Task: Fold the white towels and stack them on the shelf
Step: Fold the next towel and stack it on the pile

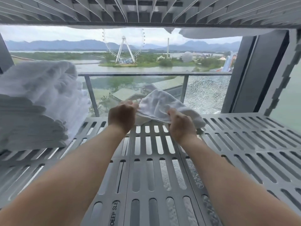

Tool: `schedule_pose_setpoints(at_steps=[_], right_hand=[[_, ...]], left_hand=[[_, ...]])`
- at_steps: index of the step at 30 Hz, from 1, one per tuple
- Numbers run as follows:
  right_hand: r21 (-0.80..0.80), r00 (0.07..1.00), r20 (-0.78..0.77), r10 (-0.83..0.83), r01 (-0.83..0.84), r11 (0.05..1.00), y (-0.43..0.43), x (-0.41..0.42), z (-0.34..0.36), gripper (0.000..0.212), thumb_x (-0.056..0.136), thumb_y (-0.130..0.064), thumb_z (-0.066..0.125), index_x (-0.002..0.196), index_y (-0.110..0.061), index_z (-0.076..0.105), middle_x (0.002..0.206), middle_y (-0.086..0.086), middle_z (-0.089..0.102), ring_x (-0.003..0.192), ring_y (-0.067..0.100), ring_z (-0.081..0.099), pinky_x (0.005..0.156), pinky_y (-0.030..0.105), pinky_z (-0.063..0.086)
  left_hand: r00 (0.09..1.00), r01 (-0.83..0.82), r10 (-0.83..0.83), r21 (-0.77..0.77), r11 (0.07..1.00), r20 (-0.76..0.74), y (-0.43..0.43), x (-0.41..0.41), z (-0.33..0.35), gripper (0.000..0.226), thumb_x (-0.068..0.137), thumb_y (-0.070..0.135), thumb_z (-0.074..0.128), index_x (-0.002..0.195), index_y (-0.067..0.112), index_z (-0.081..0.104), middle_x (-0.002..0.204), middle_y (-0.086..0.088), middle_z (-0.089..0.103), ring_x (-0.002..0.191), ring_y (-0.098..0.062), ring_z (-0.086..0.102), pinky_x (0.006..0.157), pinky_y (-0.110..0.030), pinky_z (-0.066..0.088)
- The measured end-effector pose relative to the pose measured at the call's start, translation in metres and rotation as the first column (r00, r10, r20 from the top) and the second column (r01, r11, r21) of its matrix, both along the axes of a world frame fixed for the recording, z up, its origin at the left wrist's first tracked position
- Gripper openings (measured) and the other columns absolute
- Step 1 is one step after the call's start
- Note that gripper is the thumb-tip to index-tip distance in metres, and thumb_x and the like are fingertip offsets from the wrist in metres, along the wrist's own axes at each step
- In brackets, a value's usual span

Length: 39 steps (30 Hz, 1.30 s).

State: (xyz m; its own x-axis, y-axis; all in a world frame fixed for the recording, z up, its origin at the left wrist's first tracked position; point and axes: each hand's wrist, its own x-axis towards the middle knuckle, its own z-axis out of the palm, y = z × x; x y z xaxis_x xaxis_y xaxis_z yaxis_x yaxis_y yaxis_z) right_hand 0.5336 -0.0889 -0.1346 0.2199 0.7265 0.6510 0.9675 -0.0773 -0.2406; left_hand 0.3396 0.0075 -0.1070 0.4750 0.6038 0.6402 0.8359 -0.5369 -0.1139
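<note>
The white towel (160, 104) is at the far middle of the slotted grey shelf (236, 137), bunched and humped rather than spread flat. Its right end seems to rest on the shelf while the left part is lifted. The left hand (122, 114) pinches the towel's left edge with curled fingers. The right hand (180, 126) grips the near edge, fingers curled round the cloth.

The likeliest fault, as I judge it, is a crooked fold. With only 2 grip points on crumpled cloth, the edges may not line up, and any crease pressed in now would carry through each later fold. A slack corner could also droop into one of the open slots (150, 145) and catch when the towel is dragged (the gaps look wide enough for a thin hem).

At the left of the shelf stands the stack of folded towels (31, 118), tall, with looser cloth heaped on its top. It sits close to the left forearm, so a wide sweep while smoothing could nudge it, and a skewed towel laid on that soft top may slide off or tip the pile.

The upper shelf (146, 12) hangs low overhead, so lifting the towel high to shake it out risks brushing it.
</note>
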Motion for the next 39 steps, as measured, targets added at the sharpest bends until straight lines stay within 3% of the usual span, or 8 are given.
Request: schedule_pose_setpoints(at_steps=[8,12,17,22,26,30,36,39], right_hand=[[-0.205,0.999,0.038,-0.035,0.042,0.978,-0.029,-0.003,0.003,0.012,0.087,-0.012,0.049,0.094,-0.015,0.059,0.1,0.012,0.065,0.099,0.032,0.058,0.089,0.044,0.048],[-0.211,1.0,-0.023,-0.015,0.01,0.977,-0.057,-0.005,-0.003,0.02,0.086,-0.008,0.045,0.096,-0.008,0.063,0.106,0.013,0.063,0.101,0.033,0.058,0.087,0.042,0.049],[-0.029,0.999,-0.034,0.011,-0.012,1.0,-0.089,-0.003,-0.003,0.024,0.088,-0.001,0.045,0.099,-0.006,0.065,0.092,0.018,0.069,0.085,0.034,0.066,0.074,0.038,0.054],[0.032,0.99,0.12,0.078,-0.082,0.996,-0.12,-0.012,0.0,0.026,0.087,-0.005,0.045,0.106,-0.012,0.061,0.084,0.016,0.068,0.072,0.035,0.068,0.06,0.037,0.053],[-0.06,0.989,0.122,0.079,-0.072,0.996,-0.146,-0.014,-0.008,0.017,0.084,-0.021,0.05,0.078,-0.016,0.064,0.062,0.012,0.066,0.058,0.033,0.066,0.052,0.028,0.035],[-0.093,0.983,0.162,0.085,-0.07,0.993,-0.162,-0.018,-0.011,0.043,0.093,-0.048,0.047,0.062,-0.02,0.056,0.055,0.006,0.057,0.055,0.027,0.055,0.058,0.031,0.035],[-0.224,0.976,0.087,0.198,-0.175,0.959,-0.182,-0.038,-0.01,0.076,0.098,-0.058,0.008,0.055,-0.016,0.054,0.069,0.007,0.058,0.084,0.03,0.062,0.087,0.039,0.042],[-0.254,0.988,0.127,0.083,-0.049,0.966,-0.182,-0.054,-0.008,0.066,0.1,-0.046,0.023,0.072,-0.009,0.07,0.078,0.016,0.068,0.085,0.032,0.063,0.088,0.039,0.042]], left_hand=[[0.988,-0.002,-0.023,0.163,0.987,0.154,-0.043,-0.02,0.005,0.028,0.086,0.001,0.053,0.111,0.008,0.062,0.091,-0.018,0.055,0.077,-0.038,0.06,0.06,-0.046,0.051],[0.999,-0.005,0.01,0.121,0.993,-0.039,-0.081,-0.03,0.0,0.027,0.087,0.013,0.059,0.113,0.01,0.062,0.093,-0.018,0.053,0.078,-0.037,0.059,0.055,-0.046,0.053],[0.964,-0.001,0.005,0.016,1.0,-0.264,-0.127,-0.048,-0.002,0.047,0.09,0.058,0.056,0.109,0.016,0.066,0.102,-0.014,0.054,0.099,-0.036,0.054,0.083,-0.048,0.049],[0.925,-0.107,0.034,-0.173,0.979,-0.378,-0.165,-0.054,-0.015,0.077,0.088,0.081,0.019,0.116,0.027,0.066,0.124,-0.006,0.056,0.112,-0.028,0.046,0.097,-0.044,0.042],[0.931,-0.175,0.054,-0.311,0.934,-0.362,-0.18,-0.057,-0.017,0.086,0.086,0.083,0.007,0.13,0.031,0.058,0.132,0.0,0.058,0.119,-0.025,0.043,0.1,-0.047,0.038],[0.983,-0.033,-0.064,-0.505,0.862,-0.173,-0.19,-0.067,-0.013,0.096,0.077,0.087,-0.009,0.071,0.023,0.061,0.091,-0.004,0.062,0.091,-0.024,0.054,0.089,-0.041,0.045],[1.0,-0.009,0.0,-0.565,0.825,-0.016,-0.192,-0.093,-0.022,0.062,0.101,0.056,0.03,0.08,0.018,0.073,0.084,-0.003,0.073,0.08,-0.021,0.065,0.083,-0.04,0.053],[0.999,0.036,-0.023,-0.514,0.857,0.033,-0.197,-0.105,-0.021,0.044,0.099,0.045,0.044,0.078,0.02,0.073,0.076,0.0,0.071,0.074,-0.02,0.065,0.077,-0.037,0.054]])
